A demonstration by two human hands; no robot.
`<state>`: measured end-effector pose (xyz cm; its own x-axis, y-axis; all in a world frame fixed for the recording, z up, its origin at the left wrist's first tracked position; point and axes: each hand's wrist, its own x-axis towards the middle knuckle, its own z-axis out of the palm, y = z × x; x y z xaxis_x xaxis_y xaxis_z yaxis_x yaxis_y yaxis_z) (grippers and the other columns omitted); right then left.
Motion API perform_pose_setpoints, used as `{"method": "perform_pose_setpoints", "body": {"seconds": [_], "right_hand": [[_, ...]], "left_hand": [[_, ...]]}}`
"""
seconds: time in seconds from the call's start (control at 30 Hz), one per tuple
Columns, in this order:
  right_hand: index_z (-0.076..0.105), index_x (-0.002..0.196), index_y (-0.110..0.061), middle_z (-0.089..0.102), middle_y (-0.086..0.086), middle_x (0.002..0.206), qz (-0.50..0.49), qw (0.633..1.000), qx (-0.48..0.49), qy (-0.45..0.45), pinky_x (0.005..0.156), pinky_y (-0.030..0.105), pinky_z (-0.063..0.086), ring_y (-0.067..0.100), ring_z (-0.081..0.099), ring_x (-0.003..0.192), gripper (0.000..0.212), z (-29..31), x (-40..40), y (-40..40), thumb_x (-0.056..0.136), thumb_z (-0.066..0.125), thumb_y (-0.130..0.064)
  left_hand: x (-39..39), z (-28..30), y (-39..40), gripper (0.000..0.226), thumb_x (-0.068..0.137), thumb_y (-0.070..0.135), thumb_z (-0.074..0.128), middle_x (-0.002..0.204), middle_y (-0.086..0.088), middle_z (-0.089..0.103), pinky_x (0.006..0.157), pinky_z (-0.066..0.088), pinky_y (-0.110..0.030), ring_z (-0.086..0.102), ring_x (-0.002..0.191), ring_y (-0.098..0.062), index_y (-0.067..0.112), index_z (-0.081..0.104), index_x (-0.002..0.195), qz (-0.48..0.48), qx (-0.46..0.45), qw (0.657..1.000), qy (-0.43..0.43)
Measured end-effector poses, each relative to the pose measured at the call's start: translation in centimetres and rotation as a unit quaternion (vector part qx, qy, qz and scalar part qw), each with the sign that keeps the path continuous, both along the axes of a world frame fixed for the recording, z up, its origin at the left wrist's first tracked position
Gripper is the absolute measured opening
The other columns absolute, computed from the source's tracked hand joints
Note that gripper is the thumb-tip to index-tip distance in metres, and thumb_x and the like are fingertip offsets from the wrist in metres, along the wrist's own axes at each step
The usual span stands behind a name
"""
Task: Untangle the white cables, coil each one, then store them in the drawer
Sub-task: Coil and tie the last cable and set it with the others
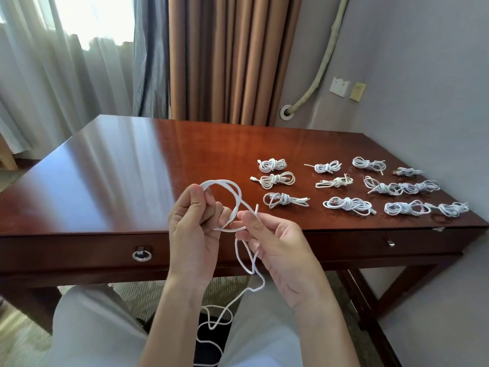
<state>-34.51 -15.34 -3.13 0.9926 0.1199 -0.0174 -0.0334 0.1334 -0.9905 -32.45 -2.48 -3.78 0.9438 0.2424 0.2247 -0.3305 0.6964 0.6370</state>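
A loose white cable (232,193) forms a loop in front of the desk's near edge. My left hand (194,229) grips that loop between thumb and curled fingers. My right hand (272,242) pinches the same cable close to its plug end, which sticks up above the fingers. The remaining length hangs down between my knees and trails toward the floor. Several coiled white cables (346,205) lie in rows on the right half of the wooden desk (119,181). The drawer (79,251) under the desktop is closed, with a ring pull (142,255).
A second drawer front with a small metal pull (390,242) sits at the right. Curtains hang behind the desk, and a wall stands close on the right. My legs in light trousers are below the desk edge.
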Motion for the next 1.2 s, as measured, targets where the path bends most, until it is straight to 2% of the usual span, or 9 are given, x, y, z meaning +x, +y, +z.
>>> {"method": "perform_pose_setpoints", "body": {"seconds": [0.13, 0.3, 0.4, 0.6, 0.73, 0.83, 0.97, 1.13, 1.2], "right_hand": [[0.081, 0.100, -0.015, 0.078, 0.007, 0.098, -0.017, 0.999, 0.039, -0.022, 0.096, 0.025, 0.051, 0.009, 0.071, 0.092, 0.029, 0.0, 0.0, -0.2, 0.088, 0.067, -0.037], [0.079, 0.100, -0.010, 0.078, 0.001, 0.107, -0.019, 0.996, 0.031, -0.082, 0.090, 0.020, 0.053, 0.011, 0.072, 0.105, 0.028, 0.2, -0.3, 0.3, 0.096, 0.061, -0.031], [0.080, 0.093, -0.009, 0.076, 0.001, 0.090, -0.046, 0.991, 0.031, -0.120, 0.081, 0.019, 0.053, 0.007, 0.069, 0.087, 0.024, 0.3, -0.4, 0.2, 0.095, 0.064, -0.027], [0.074, 0.092, -0.008, 0.053, 0.018, 0.078, 0.004, 0.993, 0.084, -0.081, 0.049, 0.014, 0.034, 0.006, 0.039, 0.051, 0.034, 0.7, -0.9, 0.1, 0.085, 0.066, -0.040], [0.078, 0.091, -0.012, 0.045, 0.000, 0.064, 0.040, 0.996, 0.041, -0.063, 0.044, 0.019, 0.019, 0.005, 0.024, 0.047, 0.028, 0.8, -1.2, -0.2, 0.090, 0.063, -0.036], [0.081, 0.093, -0.019, 0.041, -0.008, 0.059, 0.041, 0.990, -0.091, -0.094, 0.048, 0.023, 0.020, 0.007, 0.026, 0.050, 0.024, 0.7, -1.1, -0.8, 0.101, 0.060, -0.026], [0.081, 0.092, -0.012, 0.068, -0.009, 0.062, 0.073, 0.973, -0.183, -0.123, 0.063, 0.011, 0.041, -0.004, 0.056, 0.060, 0.026, 0.8, -1.5, -1.0, 0.102, 0.057, -0.011], [0.081, 0.094, -0.011, 0.055, -0.015, 0.051, 0.066, 0.982, -0.148, -0.092, 0.051, 0.014, 0.031, 0.005, 0.036, 0.050, 0.027, 0.6, -1.3, -1.2, 0.102, 0.055, -0.009], [0.080, 0.092, -0.016, 0.051, -0.011, 0.051, 0.068, 0.984, -0.140, -0.088, 0.052, 0.017, 0.028, 0.008, 0.036, 0.051, 0.026, 0.7, -1.3, -1.4, 0.102, 0.057, -0.016]], "left_hand": [[0.1, 0.1, -0.5, 0.052, 0.105, 0.015, 0.043, 0.057, 0.006, 0.041, 0.055, 0.044, -0.020, 0.036, 0.045, -0.007, 0.020, 0.060, 0.057, 0.002, -0.026, 1.000, 0.017], [-0.2, 0.2, -1.2, 0.044, 0.105, 0.020, 0.042, 0.057, 0.001, 0.026, 0.061, 0.052, -0.023, 0.036, 0.048, -0.011, 0.014, 0.057, 0.063, -0.053, -0.041, 0.998, 0.018], [-0.2, 0.2, -1.1, 0.035, 0.102, 0.023, 0.044, 0.062, -0.001, 0.017, 0.058, 0.049, -0.020, 0.035, 0.050, -0.011, 0.009, 0.058, 0.073, -0.090, -0.025, 0.996, 0.016], [0.1, -0.9, 1.1, 0.028, 0.099, 0.022, 0.048, 0.053, 0.001, 0.032, 0.068, 0.046, -0.026, 0.041, 0.057, -0.015, 0.008, 0.062, 0.080, -0.231, 0.008, 0.973, -0.027], [0.0, -1.4, 3.0, 0.027, 0.096, 0.024, 0.056, 0.049, 0.000, 0.028, 0.061, 0.050, -0.029, 0.041, 0.043, -0.011, 0.004, 0.058, 0.079, -0.335, 0.020, 0.940, -0.066], [-0.2, -1.5, 3.6, 0.041, 0.092, 0.044, 0.061, 0.046, 0.002, 0.027, 0.058, 0.046, -0.031, 0.032, 0.040, -0.013, 0.006, 0.058, 0.075, -0.295, 0.140, 0.945, -0.005], [-1.1, -0.4, 3.2, 0.056, 0.097, 0.060, 0.052, 0.043, 0.003, 0.028, 0.056, 0.037, -0.035, 0.033, 0.041, -0.017, 0.016, 0.056, 0.062, -0.162, 0.364, 0.915, 0.062], [-1.7, 0.0, 2.8, 0.024, 0.093, 0.041, 0.056, 0.048, 0.005, 0.045, 0.056, 0.037, -0.038, 0.035, 0.045, -0.015, 0.018, 0.056, 0.089, -0.106, 0.376, 0.920, 0.011], [-1.7, -0.2, 2.9, 0.021, 0.098, 0.032, 0.053, 0.047, 0.011, 0.044, 0.056, 0.035, -0.048, 0.034, 0.044, -0.010, 0.017, 0.057, 0.084, -0.105, 0.393, 0.913, -0.024]]}}
